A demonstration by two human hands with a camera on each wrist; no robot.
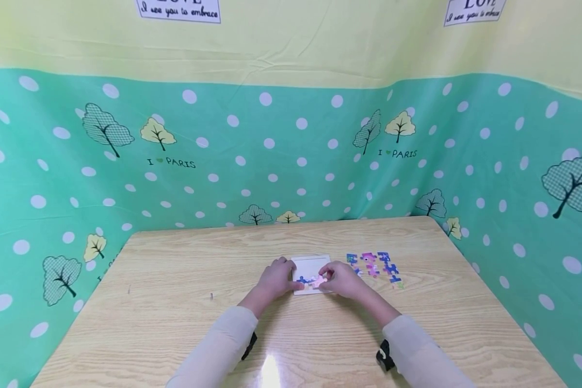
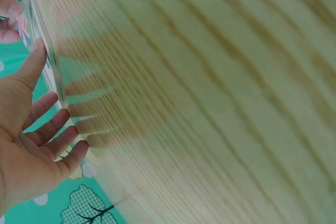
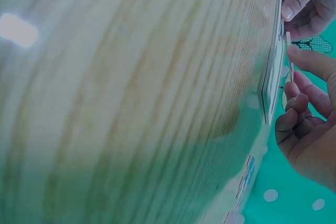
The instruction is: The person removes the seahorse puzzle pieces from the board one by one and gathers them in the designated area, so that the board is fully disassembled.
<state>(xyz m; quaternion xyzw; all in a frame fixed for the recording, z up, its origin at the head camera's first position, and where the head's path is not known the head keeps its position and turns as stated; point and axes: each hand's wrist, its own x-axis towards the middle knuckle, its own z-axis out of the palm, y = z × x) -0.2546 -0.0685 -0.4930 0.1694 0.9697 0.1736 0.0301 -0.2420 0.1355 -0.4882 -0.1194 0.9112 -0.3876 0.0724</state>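
A small white puzzle tray (image 1: 311,265) lies on the table, with a few blue and pink jigsaw pieces (image 1: 302,280) along its near side. At the tray's left side is my left hand (image 1: 274,277); its thumb rests on the near left part and the other fingers spread loosely along the edge. My right hand (image 1: 344,279) pinches a pink puzzle piece (image 1: 318,281) between thumb and fingers over the tray's near right part. In the right wrist view that puzzle piece (image 3: 289,39) appears edge-on and tilted, its contact with the tray unclear.
Several loose puzzle pieces (image 1: 369,257), blue and pink, lie to the right of the tray on the wooden table (image 1: 184,323). A green dotted curtain (image 1: 271,161) hangs behind the table and at both sides.
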